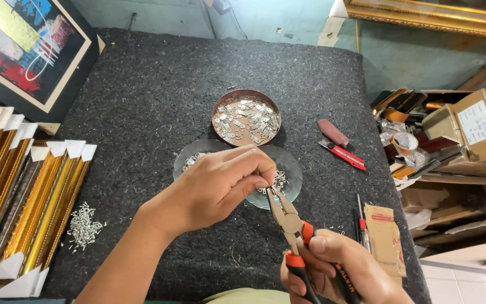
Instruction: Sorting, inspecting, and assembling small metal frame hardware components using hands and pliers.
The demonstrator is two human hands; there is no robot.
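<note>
My right hand grips the orange and black handles of a pair of pliers, jaws pointing up and away. My left hand has its fingertips pinched at the jaw tips, on a small metal piece that is mostly hidden by the fingers. Both hands work just in front of two clear shallow dishes, the right dish and the left dish, each with small silver metal parts. Behind them stands a round brown dish full of small silver hanger plates.
The table is covered with dark grey felt. Gold frame mouldings lie at the left, with a pile of small silver nails beside them. A red utility knife, a brown block, a paper packet and cluttered boxes sit at the right.
</note>
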